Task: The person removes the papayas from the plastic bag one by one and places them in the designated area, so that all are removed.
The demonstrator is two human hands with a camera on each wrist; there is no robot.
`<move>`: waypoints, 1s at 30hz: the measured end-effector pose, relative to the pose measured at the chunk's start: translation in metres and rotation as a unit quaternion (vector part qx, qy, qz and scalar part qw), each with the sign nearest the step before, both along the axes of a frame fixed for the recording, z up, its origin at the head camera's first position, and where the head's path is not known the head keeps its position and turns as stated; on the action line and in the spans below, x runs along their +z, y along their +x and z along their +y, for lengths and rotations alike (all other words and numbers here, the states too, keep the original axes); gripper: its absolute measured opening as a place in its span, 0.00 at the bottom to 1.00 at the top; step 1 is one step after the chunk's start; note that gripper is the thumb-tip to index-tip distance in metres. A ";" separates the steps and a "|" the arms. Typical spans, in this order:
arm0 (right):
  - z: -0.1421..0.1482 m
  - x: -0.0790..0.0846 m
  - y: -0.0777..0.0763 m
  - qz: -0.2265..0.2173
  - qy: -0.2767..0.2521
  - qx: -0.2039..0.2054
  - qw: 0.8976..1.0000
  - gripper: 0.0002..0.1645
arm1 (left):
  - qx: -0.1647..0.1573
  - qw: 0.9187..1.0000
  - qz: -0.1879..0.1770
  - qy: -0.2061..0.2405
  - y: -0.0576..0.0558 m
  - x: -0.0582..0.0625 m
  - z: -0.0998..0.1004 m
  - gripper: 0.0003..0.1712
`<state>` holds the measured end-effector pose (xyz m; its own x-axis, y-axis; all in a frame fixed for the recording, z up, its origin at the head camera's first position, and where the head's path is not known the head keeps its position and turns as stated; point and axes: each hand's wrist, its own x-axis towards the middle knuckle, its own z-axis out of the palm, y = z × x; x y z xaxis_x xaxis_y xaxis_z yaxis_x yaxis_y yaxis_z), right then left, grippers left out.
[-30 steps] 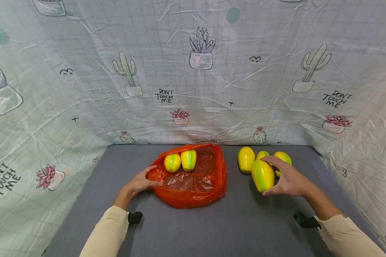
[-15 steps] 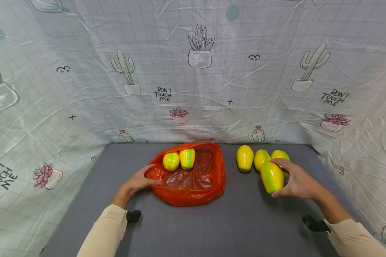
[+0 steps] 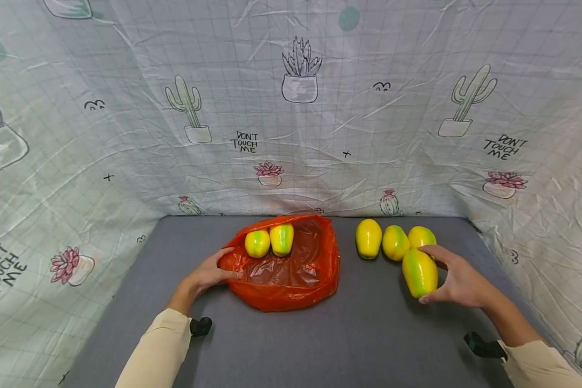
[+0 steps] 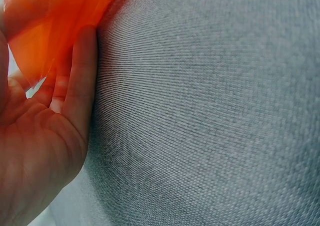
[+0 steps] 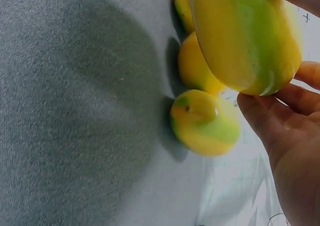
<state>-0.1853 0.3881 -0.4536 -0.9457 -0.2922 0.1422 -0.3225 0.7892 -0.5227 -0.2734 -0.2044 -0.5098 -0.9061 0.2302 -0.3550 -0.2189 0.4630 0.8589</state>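
My left hand holds the left side of a red plastic bag, whose mouth faces up. In the left wrist view the fingers lie against the thin orange-red plastic. Two yellow-green mangoes, a left one and a right one, lie inside the bag near its back. My right hand grips a mango between thumb and fingers, raised above the table with its shadow below, as the right wrist view shows.
Three more mangoes stand in a row at the back right: a left one, a middle one and a right one, partly behind the held mango. A printed cloth walls in the grey table behind and at both sides.
My right hand has carried its mango rightward and slightly toward me, away from the bag, uncovering the middle mango of the row. The left hand and bag stay nearly still.
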 end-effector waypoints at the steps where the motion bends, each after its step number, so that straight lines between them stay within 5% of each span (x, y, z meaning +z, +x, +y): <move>1: 0.001 0.000 0.000 0.000 -0.001 0.000 1.000 0.67 | 0.001 1.000 0.000 -0.002 0.000 0.000 0.000 0.57; 30: 0.025 -0.012 0.013 -0.013 0.008 -0.018 1.000 0.66 | 0.000 1.000 0.002 -0.007 -0.001 0.003 0.000 0.56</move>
